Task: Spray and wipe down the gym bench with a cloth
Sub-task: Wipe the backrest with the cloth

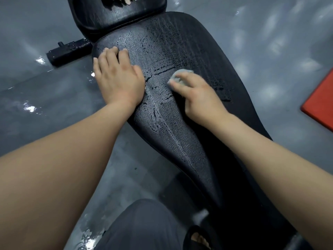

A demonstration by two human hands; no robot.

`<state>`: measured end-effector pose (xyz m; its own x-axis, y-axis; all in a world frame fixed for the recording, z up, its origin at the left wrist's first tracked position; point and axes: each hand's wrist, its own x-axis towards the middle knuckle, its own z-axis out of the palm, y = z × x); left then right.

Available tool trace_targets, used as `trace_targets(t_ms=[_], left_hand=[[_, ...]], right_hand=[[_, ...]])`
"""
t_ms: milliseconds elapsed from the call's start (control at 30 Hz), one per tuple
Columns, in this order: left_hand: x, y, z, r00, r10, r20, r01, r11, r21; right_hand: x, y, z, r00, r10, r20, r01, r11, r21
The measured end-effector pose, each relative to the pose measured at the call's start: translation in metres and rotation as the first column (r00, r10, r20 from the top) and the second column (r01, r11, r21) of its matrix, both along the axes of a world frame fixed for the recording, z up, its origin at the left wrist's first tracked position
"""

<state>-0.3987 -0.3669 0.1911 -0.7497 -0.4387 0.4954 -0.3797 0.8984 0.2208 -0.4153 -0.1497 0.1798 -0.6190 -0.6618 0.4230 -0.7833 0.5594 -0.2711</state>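
On the wet bench, the right hand apparently grips a cloth.

No text, label, brand mark, number or sign can be read anywhere in the view. The textured black bench pad shows only wet streaks, the grey cloth is blurred and plain, and the red mat and the glossy grey floor bear no legible markings.
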Motion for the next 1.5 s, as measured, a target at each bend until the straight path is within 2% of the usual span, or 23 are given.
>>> trace_targets(t_ms=[67,133,200,333,400,533,600,667,767,833,900,1033,1100,1233,1400,1500], left_hand=[[0.001,0.000,-0.001,1.000,0.000,-0.007,0.000,1.000,-0.002],[0.001,-0.001,-0.001,1.000,-0.006,-0.011,0.006,1.000,-0.006],[0.001,-0.002,-0.001,1.000,-0.011,-0.020,0.011,1.000,-0.001],[0.001,0.000,-0.001,1.000,-0.011,-0.027,0.012,1.000,0.006],[0.001,0.001,-0.001,1.000,-0.008,-0.021,0.008,1.000,0.001],[0.002,0.001,0.000,1.000,-0.005,-0.023,0.005,1.000,0.002],[0.003,0.000,-0.002,1.000,-0.016,-0.011,0.016,1.000,0.002],[0.003,-0.003,0.000,0.999,-0.043,0.017,0.043,0.999,0.013],[0.005,-0.006,0.002,0.990,-0.096,0.099,0.092,0.995,0.045],[0.009,-0.007,0.001,0.983,-0.140,0.120,0.132,0.989,0.068],[0.014,-0.006,-0.003,0.982,-0.160,0.097,0.154,0.986,0.069],[0.016,-0.004,-0.008,0.989,-0.148,0.030,0.147,0.988,0.039],[0.016,-0.004,-0.010,0.991,-0.133,0.017,0.133,0.990,0.036],[0.016,-0.003,-0.011,0.991,-0.134,0.006,0.133,0.991,0.033],[0.017,-0.002,-0.008,0.991,-0.130,0.012,0.129,0.991,0.037],[0.017,-0.002,-0.008,0.992,-0.124,0.013,0.124,0.991,0.042]], right_hand=[[0.012,-0.011,0.003,0.987,0.160,0.025,-0.162,0.986,0.047],[0.014,-0.008,0.009,0.970,0.239,0.041,-0.241,0.967,0.084],[0.007,0.008,0.014,0.984,0.169,0.058,-0.173,0.983,0.063],[-0.007,0.030,0.011,0.991,-0.131,0.018,0.130,0.991,0.037],[-0.003,0.023,0.010,0.997,-0.077,0.024,0.076,0.997,0.020],[0.020,0.003,0.017,0.979,0.198,0.048,-0.201,0.979,0.044],[0.025,0.005,0.016,0.966,0.244,0.083,-0.249,0.966,0.064],[0.022,0.012,0.018,0.974,0.198,0.113,-0.207,0.975,0.075],[0.020,0.009,0.023,0.987,-0.051,0.153,0.035,0.994,0.105],[0.021,0.000,0.026,0.976,-0.137,0.168,0.117,0.985,0.124],[0.023,-0.003,0.032,0.974,-0.086,0.208,0.053,0.986,0.159],[0.023,0.004,0.037,0.955,0.137,0.264,-0.193,0.961,0.200],[0.024,0.000,0.032,0.961,0.135,0.241,-0.174,0.973,0.151],[0.029,-0.009,0.024,0.983,0.016,0.183,-0.035,0.994,0.102],[0.045,-0.003,0.018,0.961,0.213,0.176,-0.243,0.956,0.167],[0.040,-0.006,0.018,0.995,0.038,0.092,-0.054,0.983,0.176]])
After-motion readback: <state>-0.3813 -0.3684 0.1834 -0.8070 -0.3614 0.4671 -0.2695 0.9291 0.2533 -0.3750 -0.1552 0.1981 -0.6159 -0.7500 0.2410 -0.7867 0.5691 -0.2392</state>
